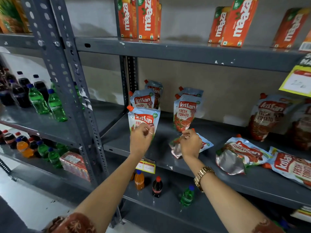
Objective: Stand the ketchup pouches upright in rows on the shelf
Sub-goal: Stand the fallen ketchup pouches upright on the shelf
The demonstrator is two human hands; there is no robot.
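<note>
While both arms are stretched to the grey shelf [218, 175]:
Left hand [140, 140]: fingers curled at the lower front of an upright front pouch [143, 119]; whether it is pinched cannot be told.
Right hand [191, 142]: closed on a flat pouch [204, 143], which lies under the palm, spout away.
Rows: two pouches stood behind the front pouch; a second row [185, 111] just right.
Loose pouches [242, 153]: laid flat farther right.

Even, moderately bright light from above casts soft shadows under the grey metal shelf boards [185, 52], while the wide lens bends uprights at the left edge and blurs the red-and-blue ketchup pouches [267, 115] far right.
</note>
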